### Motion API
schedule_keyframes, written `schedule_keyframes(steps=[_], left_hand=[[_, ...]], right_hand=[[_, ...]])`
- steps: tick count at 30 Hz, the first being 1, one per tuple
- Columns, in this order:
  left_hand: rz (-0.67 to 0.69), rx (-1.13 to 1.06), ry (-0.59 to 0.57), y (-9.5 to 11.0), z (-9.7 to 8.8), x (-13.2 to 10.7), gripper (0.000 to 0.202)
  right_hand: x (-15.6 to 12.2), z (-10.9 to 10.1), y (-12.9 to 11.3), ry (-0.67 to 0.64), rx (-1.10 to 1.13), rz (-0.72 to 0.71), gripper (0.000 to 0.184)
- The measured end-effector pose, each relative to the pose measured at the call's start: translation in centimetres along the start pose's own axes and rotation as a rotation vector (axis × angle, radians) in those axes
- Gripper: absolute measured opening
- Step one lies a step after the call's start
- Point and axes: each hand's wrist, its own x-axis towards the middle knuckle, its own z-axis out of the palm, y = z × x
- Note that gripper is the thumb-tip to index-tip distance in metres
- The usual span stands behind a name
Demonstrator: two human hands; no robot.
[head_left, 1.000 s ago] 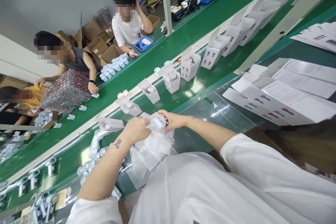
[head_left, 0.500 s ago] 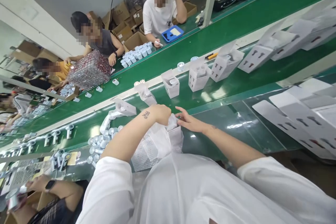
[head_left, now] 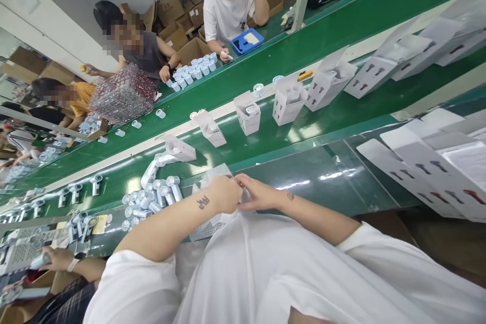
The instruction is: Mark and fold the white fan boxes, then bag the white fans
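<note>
Okay, your left hand (head_left: 225, 195) and right hand (head_left: 258, 196) are clenched together on a clear bubble bag (head_left: 212, 176), right at the near edge of the green belt (head_left: 322, 131). Open white boxes (head_left: 247, 114) stand farther right, some filled, while loose cans (head_left: 152, 197) wait unboxed on your left, and flat box blanks (head_left: 417, 172) lie stacked at far right.

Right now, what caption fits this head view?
Left hand and right hand meet on plastic wrap over green conveyor belt.
</note>
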Motion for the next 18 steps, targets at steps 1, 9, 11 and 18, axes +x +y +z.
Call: schedule_keyframes(steps=[1,9,11,18], left_hand=[[0.0,0.019,0.018,0.5,0.7,0.0,0.03],[-0.023,0.034,0.378,2.5,6.5,-0.4,0.031],[0.059,0.001,0.363,2.5,7.7,0.5,0.031],[0.123,0.023,0.454,0.6,7.2,0.9,0.025]], right_hand=[[-0.2,0.4,0.1,0.017,0.0,0.008,0.059],[-2.2,0.3,1.2,0.04,0.049,0.124,0.058],[-2.4,0.2,0.7,-0.014,0.039,0.109,0.055],[-2.4,-0.3,0.1,0.04,0.027,0.147,0.05]])
